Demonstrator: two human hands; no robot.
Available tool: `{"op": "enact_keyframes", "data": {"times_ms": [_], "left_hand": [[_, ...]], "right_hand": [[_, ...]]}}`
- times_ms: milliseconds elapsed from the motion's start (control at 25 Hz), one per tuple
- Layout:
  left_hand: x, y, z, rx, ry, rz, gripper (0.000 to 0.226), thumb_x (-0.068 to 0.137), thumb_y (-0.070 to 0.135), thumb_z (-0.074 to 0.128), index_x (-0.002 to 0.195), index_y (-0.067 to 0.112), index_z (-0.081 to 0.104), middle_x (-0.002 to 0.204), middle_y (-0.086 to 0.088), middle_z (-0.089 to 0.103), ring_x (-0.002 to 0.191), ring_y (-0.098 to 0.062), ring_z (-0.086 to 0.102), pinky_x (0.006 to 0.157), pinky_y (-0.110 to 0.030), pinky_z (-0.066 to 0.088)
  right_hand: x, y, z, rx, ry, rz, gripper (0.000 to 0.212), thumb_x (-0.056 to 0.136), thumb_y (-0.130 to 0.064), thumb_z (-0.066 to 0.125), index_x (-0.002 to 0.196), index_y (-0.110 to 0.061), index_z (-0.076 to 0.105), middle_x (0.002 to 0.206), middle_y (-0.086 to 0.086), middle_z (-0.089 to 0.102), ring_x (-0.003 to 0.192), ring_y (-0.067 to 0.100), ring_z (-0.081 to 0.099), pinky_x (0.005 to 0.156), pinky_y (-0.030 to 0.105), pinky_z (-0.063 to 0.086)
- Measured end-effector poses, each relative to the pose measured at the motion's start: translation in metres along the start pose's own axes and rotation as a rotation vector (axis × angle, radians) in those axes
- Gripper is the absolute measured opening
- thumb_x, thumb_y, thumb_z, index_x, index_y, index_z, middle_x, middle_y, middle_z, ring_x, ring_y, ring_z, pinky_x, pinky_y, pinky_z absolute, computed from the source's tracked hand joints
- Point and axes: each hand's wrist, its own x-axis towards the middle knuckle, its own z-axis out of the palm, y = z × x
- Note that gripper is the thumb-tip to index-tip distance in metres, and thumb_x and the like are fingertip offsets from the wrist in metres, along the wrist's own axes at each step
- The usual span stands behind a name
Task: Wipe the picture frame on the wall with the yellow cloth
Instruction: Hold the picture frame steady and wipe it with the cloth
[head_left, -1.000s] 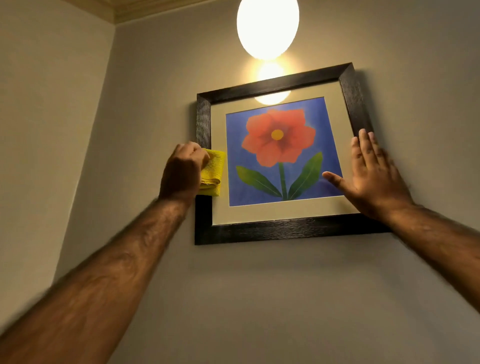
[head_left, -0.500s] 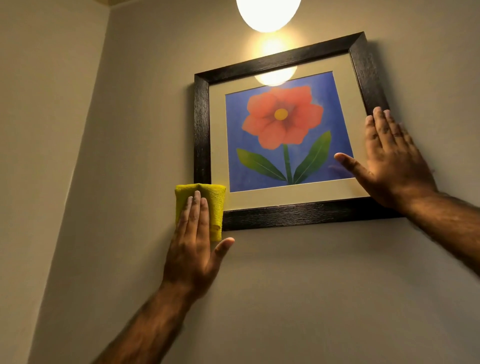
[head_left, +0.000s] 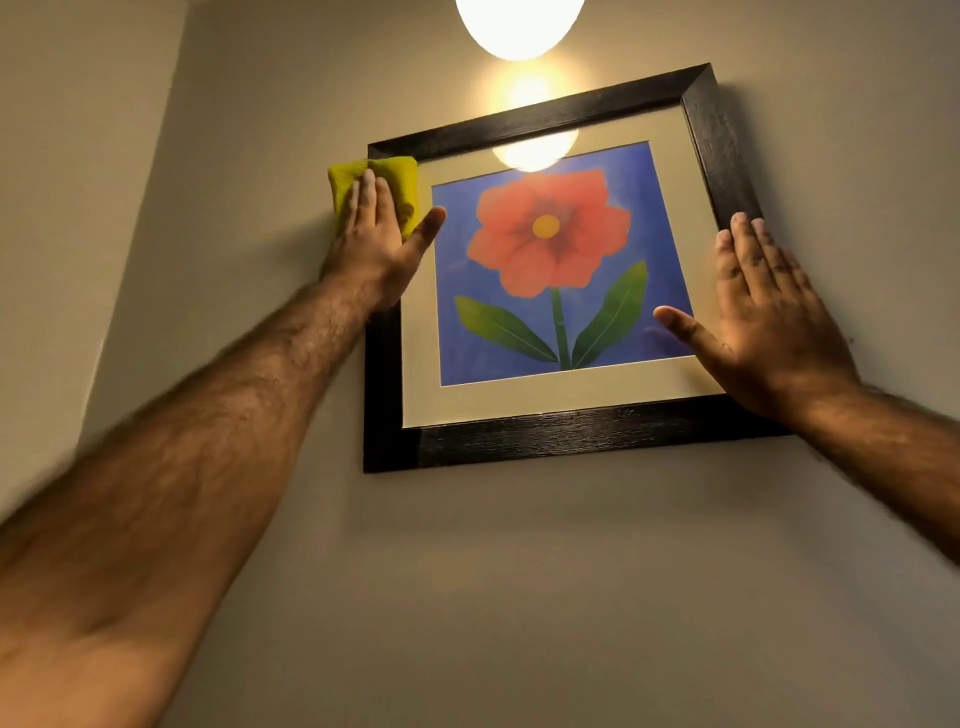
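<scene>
Text/brands: none readable on frame or print.
Frame: black wooden picture frame (head_left: 545, 444) on beige wall (head_left: 519, 597), hangs tilted; red flower print (head_left: 545, 234) on blue, cream mat.
Cloth: yellow cloth (head_left: 400, 174) folded, on frame's top-left corner, overlapping the wall beside it.
Left hand: left hand (head_left: 376, 241) flat on cloth, fingers extended together, thumb splayed onto the mat; pressing, not gripping.
Right hand: right hand (head_left: 769, 322) open, palm flat on frame's right edge, thumb on the glass; holds nothing.
Lamp: globe lamp (head_left: 519, 26) lit above, reflected in glass.
Change: 0.5 s ago cloth sat at bottom-left corner; now up the left rail at top-left. Right hand unchanged.
</scene>
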Motion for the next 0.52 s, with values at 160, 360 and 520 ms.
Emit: {"op": "enact_keyframes", "data": {"times_ms": [160,360,520], "left_hand": [[-0.077,-0.014,0.019,0.004,0.042,0.104,0.107,0.086,0.083,0.011,0.160,0.008,-0.005,0.171,-0.009,-0.010,0.158,-0.021,-0.009,0.129,-0.039,-0.001],[-0.197,-0.016,0.034,0.033,-0.009,0.132,0.108,0.084,0.084,0.003,0.160,0.007,-0.004,0.171,-0.009,-0.011,0.158,-0.021,-0.011,0.129,-0.039,0.003],[-0.267,-0.027,0.043,0.040,-0.086,0.145,0.099,0.089,0.083,0.010,0.160,0.017,-0.009,0.170,0.000,-0.016,0.157,-0.014,-0.014,0.128,-0.037,0.004]], "right_hand": [[-0.002,0.001,-0.001,0.002,-0.010,0.002,0.108,0.089,-0.083,0.016,0.162,-0.003,0.007,0.172,0.013,0.001,0.160,0.025,0.002,0.129,0.041,0.007],[-0.001,0.000,-0.001,0.029,-0.009,-0.001,0.109,0.089,-0.083,0.016,0.161,-0.003,0.009,0.172,0.014,0.003,0.160,0.026,0.004,0.129,0.041,0.007],[-0.001,0.001,0.000,0.045,0.011,0.000,0.109,0.089,-0.083,0.017,0.161,-0.002,0.010,0.172,0.015,0.005,0.160,0.027,0.005,0.129,0.042,0.008]]}}
